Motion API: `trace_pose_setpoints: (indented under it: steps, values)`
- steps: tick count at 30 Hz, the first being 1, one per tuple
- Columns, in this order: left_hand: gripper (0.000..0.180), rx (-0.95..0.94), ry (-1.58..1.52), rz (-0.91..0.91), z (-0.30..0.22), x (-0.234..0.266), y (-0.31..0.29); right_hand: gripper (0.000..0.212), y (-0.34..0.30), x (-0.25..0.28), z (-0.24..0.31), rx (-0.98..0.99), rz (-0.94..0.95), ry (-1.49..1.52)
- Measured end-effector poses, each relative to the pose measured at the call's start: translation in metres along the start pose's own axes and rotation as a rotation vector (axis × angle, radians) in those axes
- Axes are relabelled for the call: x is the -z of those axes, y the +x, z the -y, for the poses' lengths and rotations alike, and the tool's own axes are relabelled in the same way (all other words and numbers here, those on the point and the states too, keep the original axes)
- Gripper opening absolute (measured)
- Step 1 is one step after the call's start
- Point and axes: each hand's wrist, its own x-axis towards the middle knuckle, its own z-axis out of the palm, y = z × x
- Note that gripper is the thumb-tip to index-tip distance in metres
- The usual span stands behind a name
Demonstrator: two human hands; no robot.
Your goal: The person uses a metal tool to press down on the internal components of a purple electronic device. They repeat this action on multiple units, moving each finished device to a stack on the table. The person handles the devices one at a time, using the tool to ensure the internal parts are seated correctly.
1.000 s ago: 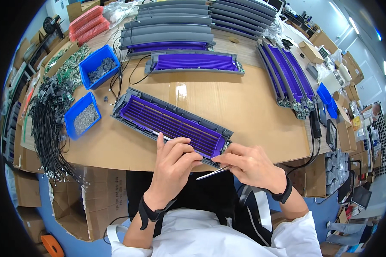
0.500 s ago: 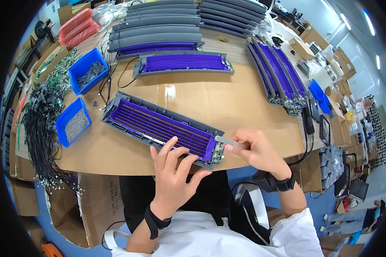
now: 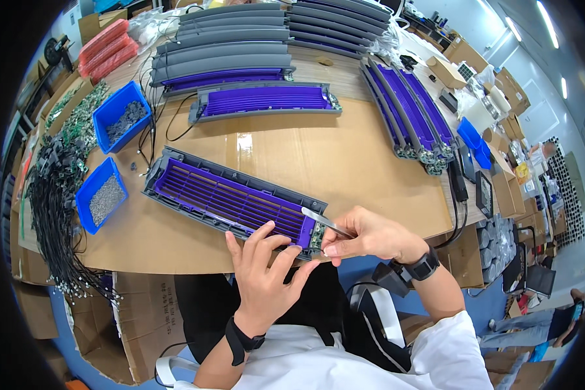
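A long grey housing with a purple slatted insert [image 3: 231,196] lies slantwise on the cardboard before me. Spread fingers of my left hand [image 3: 261,281] rest on its near edge, towards the right end. At that end sits a small green circuit board [image 3: 317,235]. My right hand [image 3: 370,235] is closed on a slim, flat metal tool [image 3: 317,217], its exact kind unclear. The tool's tip reaches over the purple insert's right end, while its lower part is hidden in the fingers. The right fingertips are beside the board, close to the table's front edge.
Another purple-and-grey housing [image 3: 266,101] lies farther back, before stacked grey housings [image 3: 224,58]. More housings [image 3: 409,110] stand at the right. Two blue bins [image 3: 101,195] of small parts and a bundle of black cables [image 3: 52,208] are at the left.
My right hand has shifted lower and closer to the board end, and the tool now slopes across the insert's end. My left hand stays on the near edge.
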Motion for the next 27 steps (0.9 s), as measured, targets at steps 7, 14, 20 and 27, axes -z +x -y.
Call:
trace_pose_setpoints:
  steps: [7,14,20,27]
  values:
    - [0.026,-0.045,-0.009,-0.024,0.005,-0.002,-0.003,0.015,0.008,-0.018,-0.013,0.464,-0.376,-0.48]
    - [0.026,-0.027,0.04,0.025,-0.001,0.002,0.004,0.025,0.014,-0.019,-0.024,0.524,-0.418,-0.506]
    - [0.023,-0.068,0.072,0.064,0.001,0.0,0.006,0.025,0.017,-0.017,-0.034,0.545,-0.408,-0.416]
    - [0.023,-0.062,0.06,0.069,0.003,-0.002,0.005,0.02,0.019,-0.017,-0.036,0.564,-0.425,-0.463]
